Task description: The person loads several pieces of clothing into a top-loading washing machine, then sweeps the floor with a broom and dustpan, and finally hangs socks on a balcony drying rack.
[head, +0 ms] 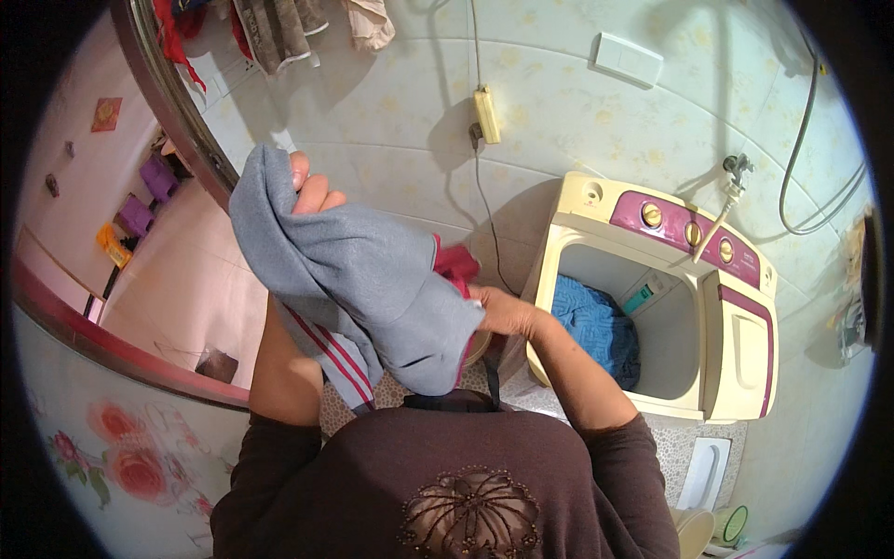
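A grey garment [398,286] with dark red trim and stripes is stretched between my two hands in front of my chest. My left hand [318,192] grips its raised end at the upper left, and the cloth hides part of the palm. At the garment's right edge, beside a bunched dark red part [455,267], my right hand [506,311] pinches the fabric. To the right of that hand stands a cream washing machine [548,279], its tub uncovered. Blue patterned cloth [594,328] lies inside the tub.
A tap [737,168] with a hose hangs over the machine's control panel [684,234]. A power strip [487,115] with a cord is on the tiled wall. Towels [276,31] hang at upper left by the door frame [174,105]. A squat toilet [704,472] lies lower right.
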Demonstrator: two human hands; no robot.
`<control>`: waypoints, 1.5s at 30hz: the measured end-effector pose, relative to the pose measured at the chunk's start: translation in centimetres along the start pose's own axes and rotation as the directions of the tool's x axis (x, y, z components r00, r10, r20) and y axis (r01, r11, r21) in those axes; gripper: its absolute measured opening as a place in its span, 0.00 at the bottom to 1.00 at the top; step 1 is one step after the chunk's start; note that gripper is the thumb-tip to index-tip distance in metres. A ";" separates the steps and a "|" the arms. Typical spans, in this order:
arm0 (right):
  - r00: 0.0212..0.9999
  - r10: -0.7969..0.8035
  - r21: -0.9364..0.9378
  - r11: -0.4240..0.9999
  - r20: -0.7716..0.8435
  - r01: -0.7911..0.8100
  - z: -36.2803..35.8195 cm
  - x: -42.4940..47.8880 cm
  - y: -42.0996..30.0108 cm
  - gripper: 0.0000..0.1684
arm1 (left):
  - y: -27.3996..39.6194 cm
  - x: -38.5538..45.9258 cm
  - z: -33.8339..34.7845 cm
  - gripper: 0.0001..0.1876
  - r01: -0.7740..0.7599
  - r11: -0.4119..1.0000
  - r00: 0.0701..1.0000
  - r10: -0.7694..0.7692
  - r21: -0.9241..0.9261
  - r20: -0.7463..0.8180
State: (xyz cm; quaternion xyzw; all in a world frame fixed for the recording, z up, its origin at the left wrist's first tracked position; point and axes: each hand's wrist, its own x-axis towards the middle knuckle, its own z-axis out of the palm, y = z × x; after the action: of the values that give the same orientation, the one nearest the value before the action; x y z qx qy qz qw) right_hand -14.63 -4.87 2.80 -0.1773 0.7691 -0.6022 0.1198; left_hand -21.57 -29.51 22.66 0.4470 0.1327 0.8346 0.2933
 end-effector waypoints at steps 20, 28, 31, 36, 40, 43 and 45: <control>0.856 -0.189 0.831 0.212 -0.481 0.514 -5.0 -0.3 -13.0 0.28 | -4.3 -9.9 -3.1 0.25 0.075 -0.244 0.660 -0.715 0.967 -0.232; 0.922 -0.191 0.941 -0.105 -0.336 0.321 -2.2 0.8 -16.0 0.22 | -9.0 -10.6 -8.6 0.20 0.177 -0.228 0.866 -0.426 0.957 -0.262; 0.895 -0.385 0.950 0.113 -0.227 0.290 -0.8 1.3 -16.7 0.17 | -14.6 -10.0 -10.4 0.21 0.204 -0.135 0.943 -0.238 0.970 -0.231; 0.859 -0.465 0.954 0.090 -0.215 0.287 -0.9 -0.1 -18.4 0.14 | -17.3 -9.9 -12.9 0.22 0.431 0.054 0.902 -0.056 0.901 -0.428; 0.833 -0.499 0.920 0.156 -0.239 0.358 -1.3 -1.6 -17.5 0.18 | -14.8 -11.8 -17.5 0.22 0.656 0.167 0.753 -0.080 0.736 -0.653; 0.809 -0.470 0.859 0.180 -0.353 0.480 -3.4 -2.4 -14.7 0.27 | -11.6 -11.0 -18.6 0.22 0.817 0.330 0.545 -0.177 0.472 -0.819; 0.836 -0.289 0.841 0.146 -0.467 0.520 -3.7 -2.6 -14.5 0.28 | -8.8 -9.3 -15.3 0.19 0.794 -0.046 0.606 -0.020 0.607 -0.795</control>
State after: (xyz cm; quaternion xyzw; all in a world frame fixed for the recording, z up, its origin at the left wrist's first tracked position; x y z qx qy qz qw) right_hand -11.89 -3.62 17.71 -0.2106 0.1827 -0.9595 -0.0416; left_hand -26.98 -27.59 3.54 0.1737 0.8550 0.4718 0.1271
